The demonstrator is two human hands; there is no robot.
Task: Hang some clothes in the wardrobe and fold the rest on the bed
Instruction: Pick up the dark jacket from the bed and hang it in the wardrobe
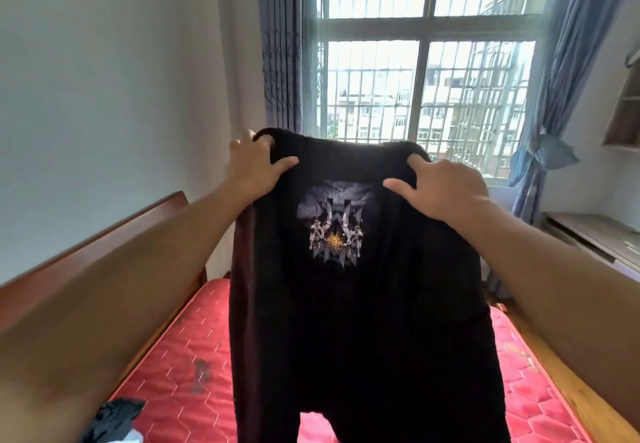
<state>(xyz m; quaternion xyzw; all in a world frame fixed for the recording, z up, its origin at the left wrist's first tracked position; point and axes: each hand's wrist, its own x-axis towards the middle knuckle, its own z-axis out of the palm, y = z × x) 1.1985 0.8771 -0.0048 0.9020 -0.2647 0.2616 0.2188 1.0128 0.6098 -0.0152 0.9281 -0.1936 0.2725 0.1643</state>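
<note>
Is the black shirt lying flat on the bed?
No, the left hand and right hand hold the black shirt up by its shoulders above the red mattress.

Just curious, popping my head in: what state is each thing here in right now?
Black shirt: held up, hanging unfolded, print facing camera.
Left hand: grips a top corner of the shirt.
Right hand: grips the other corner.
Right curtain: drawn aside, tied back.
Mattress: bare.
Dark clothes: crumpled on mattress.

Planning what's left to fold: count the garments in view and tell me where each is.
2. A black printed shirt held up by the left hand and right hand; a crumpled dark garment on the red mattress, bottom left. The shirt may hide others.
</note>
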